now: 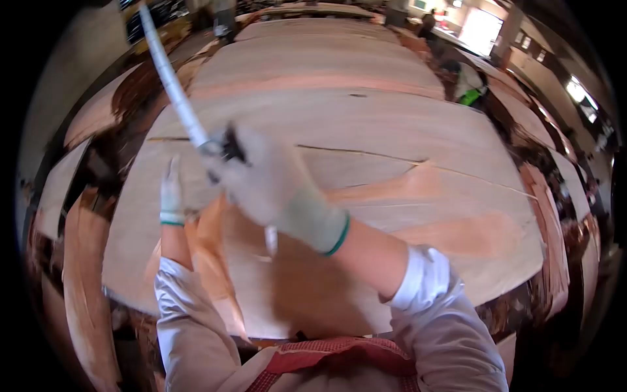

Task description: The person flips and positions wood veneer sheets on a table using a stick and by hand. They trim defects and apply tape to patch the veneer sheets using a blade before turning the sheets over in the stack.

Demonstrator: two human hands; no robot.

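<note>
Above the pale sheet's left half: a long marked strip in the right hand

The right hand [261,173], gloved and blurred, is closed around the near end of the long marked strip [171,88], which slants from its fingers up past the sheet's far left corner. Nearer the left edge, the left hand [171,196] is outstretched, fingers close together; contact is unclear. An orange-brown piece [210,245] runs from beside it to the near edge. A dark split [359,151] crosses the pale sheet [366,121]. More stacks [313,59] stand beyond, a person [469,85] to the right.
</note>
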